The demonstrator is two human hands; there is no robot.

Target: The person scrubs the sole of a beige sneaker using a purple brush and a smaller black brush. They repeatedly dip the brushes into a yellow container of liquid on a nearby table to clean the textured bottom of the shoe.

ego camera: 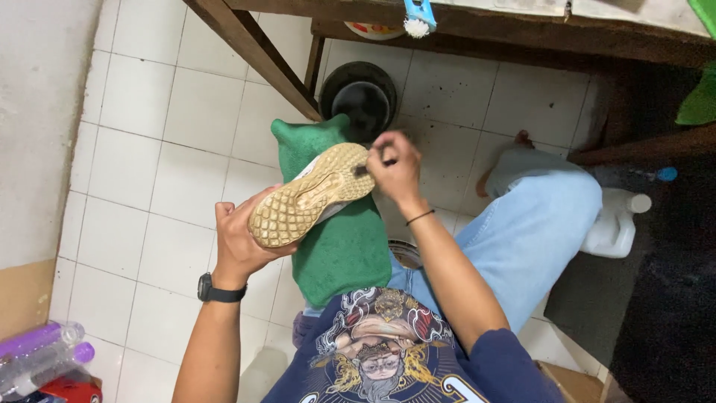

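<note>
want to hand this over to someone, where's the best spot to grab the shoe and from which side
Grip the shoe around its heel end, coming from below on the upper side, as the left hand does. The sole faces up and the right hand works at the toe, so the heel is free.

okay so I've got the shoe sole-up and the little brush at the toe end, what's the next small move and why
Probably draw the small brush in the right hand back along the tan sole toward the heel. The bristles sit only at the toe end, while the left hand steadies the heel over the green towel, so the remaining tread looks unbrushed.
</note>
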